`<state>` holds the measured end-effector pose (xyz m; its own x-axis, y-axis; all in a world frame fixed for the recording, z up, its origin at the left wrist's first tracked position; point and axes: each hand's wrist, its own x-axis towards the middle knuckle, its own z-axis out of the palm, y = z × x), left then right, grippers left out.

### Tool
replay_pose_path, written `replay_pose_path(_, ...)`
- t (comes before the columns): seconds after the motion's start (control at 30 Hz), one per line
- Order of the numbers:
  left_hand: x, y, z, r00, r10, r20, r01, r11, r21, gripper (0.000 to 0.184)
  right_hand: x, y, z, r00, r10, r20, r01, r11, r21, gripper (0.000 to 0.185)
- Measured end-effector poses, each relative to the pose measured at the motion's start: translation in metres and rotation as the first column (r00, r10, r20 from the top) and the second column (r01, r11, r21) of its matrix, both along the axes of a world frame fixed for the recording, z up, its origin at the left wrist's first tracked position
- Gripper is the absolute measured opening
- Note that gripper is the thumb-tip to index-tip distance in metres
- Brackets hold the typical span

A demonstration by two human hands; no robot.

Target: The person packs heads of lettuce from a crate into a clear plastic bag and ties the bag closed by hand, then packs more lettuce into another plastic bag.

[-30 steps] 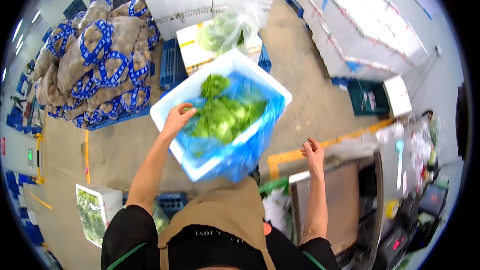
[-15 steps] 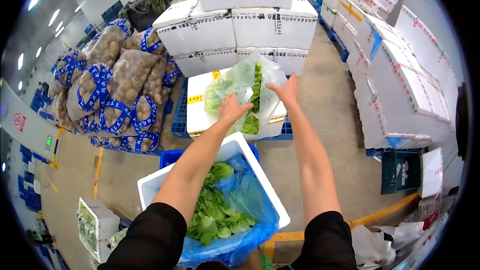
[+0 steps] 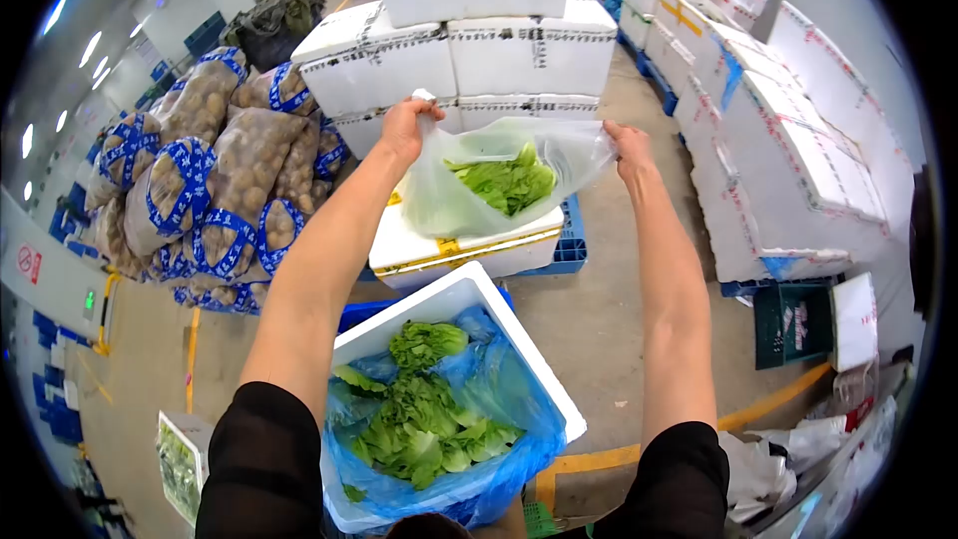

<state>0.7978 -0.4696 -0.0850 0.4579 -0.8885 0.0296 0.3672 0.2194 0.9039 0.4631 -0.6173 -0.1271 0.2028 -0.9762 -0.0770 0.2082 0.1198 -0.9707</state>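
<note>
A clear plastic bag is stretched wide between both hands, its mouth open toward me. My left hand grips the bag's left edge, and my right hand pinches its right edge. Leafy green lettuce lies inside the bag, above a white foam box with yellow tape. Nearer to me stands an open white foam box lined with blue plastic. More loose lettuce fills this box.
White foam boxes are stacked behind the bag. Net sacks with blue bands are piled at the left. Another stack of white boxes stands at the right, with a dark green crate near its base.
Both hands, first apart and reaching over the bag half a second ago, have taken hold of its edges. The bag has been pulled wide open, showing the lettuce inside.
</note>
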Motion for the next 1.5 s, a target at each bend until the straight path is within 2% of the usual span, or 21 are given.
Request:
replay_pose_path(0.13, -0.003, 0.011, 0.046, 0.991, -0.132, -0.033, 0.123, 0.973, -0.196, 0.01, -0.036, 0.034, 0.036, 0.944, -0.317, 0.097, 0.324, 0.944, -0.067, 0.027)
replay_pose_path(0.23, -0.023, 0.027, 0.104, 0.954, -0.3, -0.007, 0.293, 0.938, -0.186, 0.009, -0.104, 0.061, 0.078, 0.859, -0.33, 0.392, 0.384, 0.921, -0.066, 0.023)
replay_pose_path(0.33, -0.055, 0.051, 0.144, 0.904, -0.416, -0.096, 0.376, 0.881, -0.286, 0.009, -0.166, 0.177, 0.168, 0.837, -0.346, 0.423, 0.437, 0.889, -0.137, 0.018)
replay_pose_path(0.4, -0.075, 0.078, 0.164, 0.839, -0.537, 0.086, 0.535, 0.789, -0.3, 0.014, -0.197, 0.285, 0.231, 0.852, -0.374, 0.366, 0.463, 0.865, -0.193, 0.017)
replay_pose_path(0.47, -0.09, 0.102, 0.185, 0.667, -0.681, 0.303, 0.745, 0.61, -0.27, 0.015, -0.24, 0.389, 0.28, 0.842, -0.441, 0.309, 0.515, 0.827, -0.224, 0.016)
replay_pose_path(0.5, -0.102, 0.116, 0.192, 0.655, -0.703, 0.277, 0.756, 0.599, -0.265, 0.016, -0.26, 0.441, 0.303, 0.824, -0.495, 0.277, 0.557, 0.797, -0.234, 0.015)
replay_pose_path(0.57, -0.124, 0.129, 0.206, 0.436, -0.876, 0.205, 0.885, 0.376, -0.276, 0.025, -0.309, 0.533, 0.348, 0.778, -0.589, 0.219, 0.626, 0.754, -0.198, 0.016)
replay_pose_path(0.6, -0.146, 0.149, 0.215, 0.415, -0.876, 0.248, 0.894, 0.341, -0.29, 0.029, -0.306, 0.581, 0.369, 0.717, -0.653, 0.243, 0.697, 0.674, -0.246, 0.015)
replay_pose_path(0.63, -0.166, 0.172, 0.226, 0.317, -0.928, 0.196, 0.919, 0.25, -0.304, 0.03, -0.288, 0.617, 0.386, 0.669, -0.691, 0.275, 0.742, 0.6, -0.298, 0.015)
replay_pose_path(0.7, -0.209, 0.206, 0.237, 0.321, -0.932, 0.168, 0.922, 0.267, -0.279, 0.029, -0.289, 0.672, 0.406, 0.611, -0.726, 0.315, 0.787, 0.516, -0.338, 0.016)
replay_pose_path(0.77, -0.249, 0.24, 0.246, 0.177, -0.975, 0.137, 0.96, 0.14, -0.244, 0.029, -0.32, 0.724, 0.429, 0.592, -0.736, 0.328, 0.803, 0.504, -0.317, 0.017)
replay_pose_path(0.8, -0.265, 0.245, 0.243, 0.142, -0.964, 0.225, 0.97, 0.09, -0.228, 0.033, -0.334, 0.743, 0.434, 0.541, -0.767, 0.345, 0.84, 0.469, -0.273, 0.02)
replay_pose_path(0.83, -0.282, 0.262, 0.24, 0.101, -0.965, 0.242, 0.966, 0.037, -0.256, 0.032, -0.339, 0.767, 0.439, 0.424, -0.86, 0.283, 0.898, 0.36, -0.252, 0.018)
replay_pose_path(0.9, -0.312, 0.303, 0.231, 0.169, -0.976, 0.137, 0.973, 0.143, -0.181, 0.031, -0.347, 0.81, 0.436, 0.147, -0.979, 0.14, 0.971, 0.116, -0.211, 0.017)
replay_pose_path(0.97, -0.335, 0.344, 0.217, 0.118, -0.99, 0.082, 0.982, 0.103, -0.16, 0.028, -0.355, 0.86, 0.421, 0.117, -0.974, 0.196, 0.992, 0.104, -0.075, 0.019)
replay_pose_path(1.03, -0.361, 0.376, 0.205, 0.001, -0.996, 0.09, 0.986, -0.014, -0.167, 0.025, -0.378, 0.907, 0.397, 0.086, -0.979, 0.187, 0.995, 0.092, 0.025, 0.018)
replay_pose_path(1.1, -0.388, 0.412, 0.202, -0.035, -0.993, 0.114, 0.994, -0.046, -0.095, 0.017, -0.398, 0.949, 0.363, -0.024, -0.99, 0.142, 0.998, -0.015, 0.06, 0.018)
replay_pose_path(1.17, -0.419, 0.437, 0.196, -0.119, -0.988, 0.094, 0.99, -0.124, -0.059, 0.015, -0.414, 0.997, 0.335, -0.014, -0.995, 0.099, 0.98, 0.006, 0.197, 0.018)
replay_pose_path(1.23, -0.453, 0.461, 0.192, -0.154, -0.987, 0.055, 0.988, -0.155, -0.025, 0.013, -0.446, 1.041, 0.3, -0.103, -0.968, 0.227, 0.955, -0.032, 0.295, 0.017)
replay_pose_path(1.37, -0.511, 0.506, 0.202, -0.17, -0.984, 0.05, 0.985, -0.169, 0.034, 0.016, -0.455, 1.091, 0.279, -0.208, -0.942, 0.263, 0.953, -0.136, 0.27, 0.016)
replay_pose_path(1.5, -0.555, 0.542, 0.217, -0.173, -0.98, 0.1, 0.984, -0.177, -0.027, 0.015, -0.491, 1.148, 0.269, -0.166, -0.901, 0.401, 0.979, -0.102, 0.176, 0.014)
